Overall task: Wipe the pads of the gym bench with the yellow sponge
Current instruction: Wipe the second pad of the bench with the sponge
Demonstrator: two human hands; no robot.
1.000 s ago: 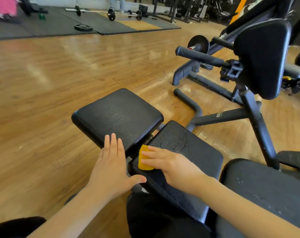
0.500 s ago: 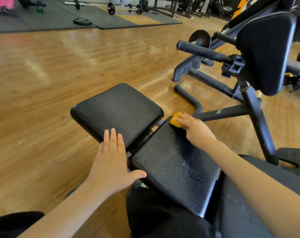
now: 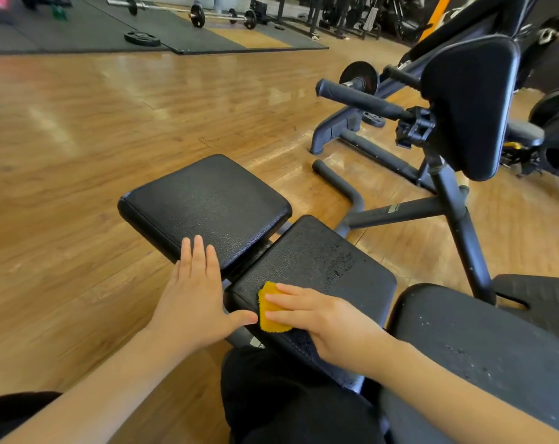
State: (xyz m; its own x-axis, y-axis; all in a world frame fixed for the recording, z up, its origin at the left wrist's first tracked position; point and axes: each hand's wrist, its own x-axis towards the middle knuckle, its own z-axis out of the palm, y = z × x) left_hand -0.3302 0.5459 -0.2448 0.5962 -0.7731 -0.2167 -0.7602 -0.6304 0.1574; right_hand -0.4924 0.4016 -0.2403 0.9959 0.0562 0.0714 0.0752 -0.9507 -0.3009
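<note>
Here, the right hand (image 3: 332,325) presses the yellow sponge (image 3: 270,308) on the half-wetted middle pad (image 3: 319,261); the left hand (image 3: 191,302) lies open and flat on the far pad (image 3: 207,200), while the near pad (image 3: 483,341) seems unwiped.

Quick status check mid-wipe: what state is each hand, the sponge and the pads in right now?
yellow sponge: pressed flat on the right pad's near left corner
right hand: fingers on the sponge
left hand: open, flat on the left pad's near edge
right pad: wet streaks
left pad: bare

A gym with a wooden floor (image 3: 79,155). Padded bench (image 3: 207,203), barbell (image 3: 194,12), weight plate (image 3: 142,38) and black mats (image 3: 79,30) fill it.
</note>
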